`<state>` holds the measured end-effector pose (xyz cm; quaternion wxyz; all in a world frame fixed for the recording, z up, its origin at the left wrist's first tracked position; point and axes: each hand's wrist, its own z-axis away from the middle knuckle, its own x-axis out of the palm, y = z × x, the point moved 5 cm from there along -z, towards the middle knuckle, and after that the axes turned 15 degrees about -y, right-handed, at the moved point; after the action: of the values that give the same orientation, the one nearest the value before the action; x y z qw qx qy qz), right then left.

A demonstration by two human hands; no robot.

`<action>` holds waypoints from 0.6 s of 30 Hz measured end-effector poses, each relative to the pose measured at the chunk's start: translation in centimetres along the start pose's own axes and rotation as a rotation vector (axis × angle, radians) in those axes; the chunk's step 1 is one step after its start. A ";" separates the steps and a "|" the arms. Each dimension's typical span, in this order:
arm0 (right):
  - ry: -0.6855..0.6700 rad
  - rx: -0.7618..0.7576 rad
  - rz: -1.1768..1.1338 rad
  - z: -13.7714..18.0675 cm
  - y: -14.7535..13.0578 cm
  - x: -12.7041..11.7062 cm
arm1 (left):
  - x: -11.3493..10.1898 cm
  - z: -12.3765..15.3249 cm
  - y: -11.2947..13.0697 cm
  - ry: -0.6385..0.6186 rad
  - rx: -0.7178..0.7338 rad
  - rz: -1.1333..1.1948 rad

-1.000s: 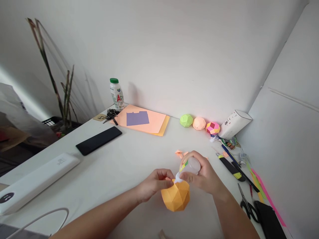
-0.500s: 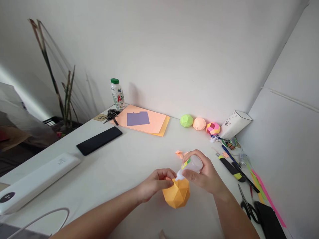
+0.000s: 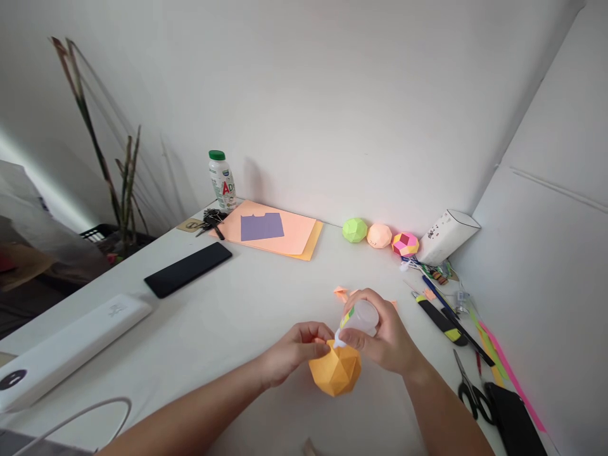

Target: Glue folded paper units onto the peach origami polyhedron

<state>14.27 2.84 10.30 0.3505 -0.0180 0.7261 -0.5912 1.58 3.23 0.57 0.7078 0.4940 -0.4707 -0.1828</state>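
Note:
An orange faceted paper ball (image 3: 336, 372) is held just above the white table. My left hand (image 3: 300, 351) pinches its upper left edge between thumb and fingers. In my right hand (image 3: 387, 339) is a small translucent glue bottle (image 3: 363, 316) with a yellow-green label, tipped nozzle-down. The white nozzle meets the top of the ball near my left fingertips; whether glue is coming out cannot be made out. Behind my right hand lie small peach paper pieces (image 3: 341, 292), partly hidden by it.
Three small paper balls (image 3: 379, 235) line the wall. Peach sheets (image 3: 297, 237), a black phone (image 3: 189, 270) and a white bottle (image 3: 222, 183) stand or lie to the left. On the right are a box cutter (image 3: 439, 318), scissors (image 3: 470, 389) and a white box (image 3: 446, 235).
My right hand and the glue bottle have shifted slightly left, and the bottle leans a bit differently. My left hand keeps its pinch on the ball.

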 end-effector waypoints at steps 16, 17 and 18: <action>0.052 -0.094 0.028 0.0 -0.7 -0.2 | -0.1 0.0 -0.2 -0.020 0.017 0.004; 0.057 -0.103 0.026 0.0 -0.8 -0.3 | -0.1 0.0 -0.2 -0.020 0.017 0.003; 0.060 -0.109 0.022 0.0 -0.8 -0.3 | -0.1 0.0 -0.2 -0.020 0.015 0.001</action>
<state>14.16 2.73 11.14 0.3337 -0.0115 0.7675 -0.5473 1.60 3.19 0.36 0.6993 0.4973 -0.4795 -0.1837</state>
